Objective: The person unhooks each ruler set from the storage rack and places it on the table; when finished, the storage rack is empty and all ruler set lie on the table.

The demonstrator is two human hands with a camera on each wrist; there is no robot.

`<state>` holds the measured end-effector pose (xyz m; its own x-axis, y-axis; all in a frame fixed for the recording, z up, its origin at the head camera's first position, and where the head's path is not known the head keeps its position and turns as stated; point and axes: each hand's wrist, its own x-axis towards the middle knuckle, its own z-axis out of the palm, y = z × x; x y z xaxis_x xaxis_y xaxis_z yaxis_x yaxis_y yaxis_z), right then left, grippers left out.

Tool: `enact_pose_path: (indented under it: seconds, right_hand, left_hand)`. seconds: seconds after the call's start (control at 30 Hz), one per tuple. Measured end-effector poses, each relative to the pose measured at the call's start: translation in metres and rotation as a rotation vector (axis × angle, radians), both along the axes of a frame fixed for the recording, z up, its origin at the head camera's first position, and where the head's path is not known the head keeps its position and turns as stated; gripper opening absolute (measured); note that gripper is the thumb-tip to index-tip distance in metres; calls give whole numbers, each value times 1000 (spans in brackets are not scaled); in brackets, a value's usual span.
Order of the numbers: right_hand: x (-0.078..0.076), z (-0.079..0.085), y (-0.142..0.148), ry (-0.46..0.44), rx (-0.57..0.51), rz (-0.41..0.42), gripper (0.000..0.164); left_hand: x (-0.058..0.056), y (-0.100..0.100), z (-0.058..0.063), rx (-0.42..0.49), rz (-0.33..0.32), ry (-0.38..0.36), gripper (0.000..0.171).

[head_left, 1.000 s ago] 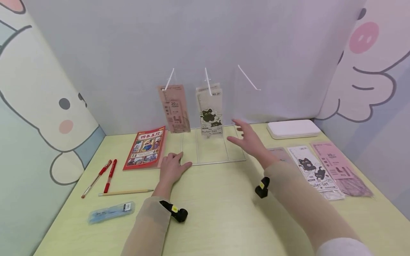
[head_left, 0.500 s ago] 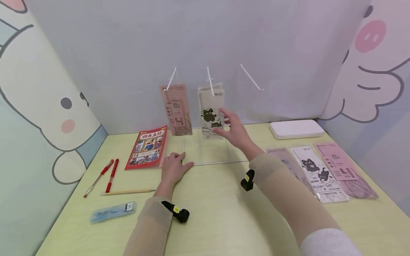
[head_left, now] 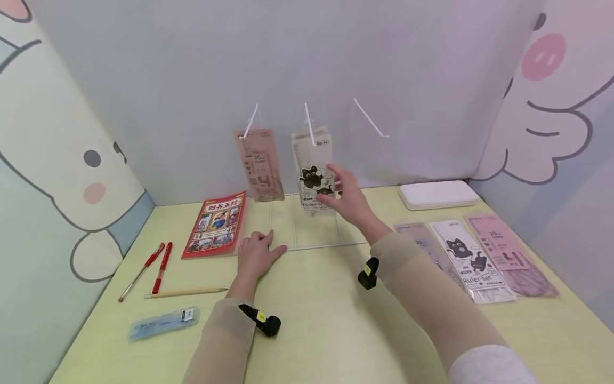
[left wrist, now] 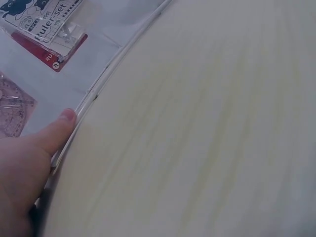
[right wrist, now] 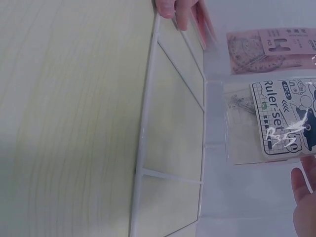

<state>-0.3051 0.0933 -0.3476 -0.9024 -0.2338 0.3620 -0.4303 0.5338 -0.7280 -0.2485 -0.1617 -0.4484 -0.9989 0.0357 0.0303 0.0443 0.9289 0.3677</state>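
My right hand (head_left: 352,202) grips the right edge of a white packet printed with black cats and "Ruler-set" (head_left: 312,157), hanging from the middle hook. In the right wrist view, fingers (right wrist: 308,170) meet that packet's edge; the thumb's contact is unclear there. Another packet hangs behind it. A pink ruler packet (head_left: 259,165) hangs from the left hook. On the front bar of the white wire rack base (head_left: 316,247), my left hand (head_left: 256,256) holds the left part, with its thumb (left wrist: 64,123) along the bar in the left wrist view.
The right hook (head_left: 370,118) bears no packet. Three packets (head_left: 472,258) lie on the table's right, before a white case (head_left: 438,194). At left are a red book (head_left: 216,224), two red pens (head_left: 163,266), a pencil (head_left: 184,293) and a blue transparent case (head_left: 163,322).
My right hand has moved left from the open space to the cat packet, and its fingers have come to the packet's edge. My left hand has stayed on the rack base.
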Motion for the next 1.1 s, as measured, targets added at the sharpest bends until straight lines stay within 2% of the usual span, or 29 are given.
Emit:
enact_pose_path:
  seconds: [0.43,0.6,0.83,0.97,1.1]
  right_hand:
    - [7,5,4,-10,-8,-15,86]
    - [12,9,6,7,16,-22,85]
    - [14,9,6,24,-18,-15,83]
    - [14,7,2,23,-57,-56,84]
    - [15,7,-1,23,-120,-138,81]
  left_hand:
    - [0,0,1,4,30,-39,75]
    - [2,-1,0,8,41,-30,74]
    - [3,-4,-4,-17,33,-6,74]
    - [5,-5,-6,-21,28,28,73]
    - [7,-2,-6,1,17,52,71]
